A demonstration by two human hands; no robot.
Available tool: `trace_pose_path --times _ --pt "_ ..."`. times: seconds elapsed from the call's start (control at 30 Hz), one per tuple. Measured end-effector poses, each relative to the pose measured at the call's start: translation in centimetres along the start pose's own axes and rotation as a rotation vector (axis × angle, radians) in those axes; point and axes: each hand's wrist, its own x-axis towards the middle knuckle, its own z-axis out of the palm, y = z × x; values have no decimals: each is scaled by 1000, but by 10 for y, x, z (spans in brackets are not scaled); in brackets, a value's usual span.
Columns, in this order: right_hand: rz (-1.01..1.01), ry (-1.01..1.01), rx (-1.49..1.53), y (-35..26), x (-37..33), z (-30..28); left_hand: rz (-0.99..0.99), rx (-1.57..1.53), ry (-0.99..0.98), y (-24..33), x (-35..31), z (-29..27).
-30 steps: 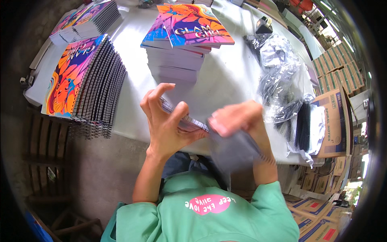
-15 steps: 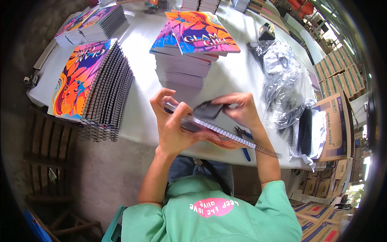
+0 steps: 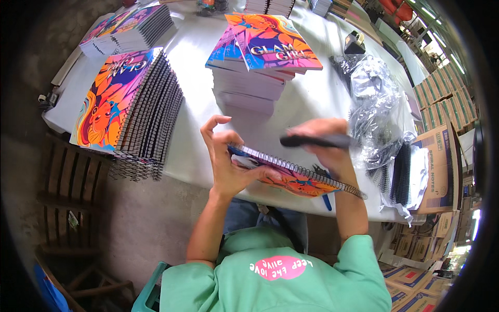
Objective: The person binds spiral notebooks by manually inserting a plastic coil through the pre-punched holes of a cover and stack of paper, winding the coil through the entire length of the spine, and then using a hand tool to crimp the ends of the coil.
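Note:
My left hand (image 3: 224,165) grips one end of a colourful notebook (image 3: 296,181), tilted with its punched edge up, above the table's near edge. A thin spiral coil (image 3: 354,191) runs along that edge, and its loose end sticks out past the right corner. In my right hand (image 3: 332,151) is a black elongated object (image 3: 304,141), smeared by motion, so its kind is unclear. It is held just above the coil, apart from the notebook. Blue-handled pliers (image 3: 326,202) lie on the table, mostly hidden behind the notebook.
Bound notebooks (image 3: 112,101) are stacked at left, with another pile (image 3: 130,28) behind. A tall stack of unbound books (image 3: 244,86) stands ahead. At right are a clear plastic bag (image 3: 374,99), black coils (image 3: 402,171), a carton (image 3: 436,166) and a tape dispenser (image 3: 354,42).
My right hand has moved right with the black object, away from my left hand. The notebook's cover has tipped more into sight. The whole view has shifted slightly.

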Motion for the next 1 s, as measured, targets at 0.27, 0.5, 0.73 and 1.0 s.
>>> trace_pose_path --times 0.27,0.5,0.73,1.0 --pt "-178 -290 -163 -4 16 16 -616 -493 109 11 12 3" --pt "-173 -234 -554 -8 26 37 -279 -151 -124 7 0 -1" --pt "158 157 -1288 28 -21 -32 -405 -329 -101 2 0 -11" --pt "648 459 -1719 32 -176 35 -273 -183 146 54 4 -22"
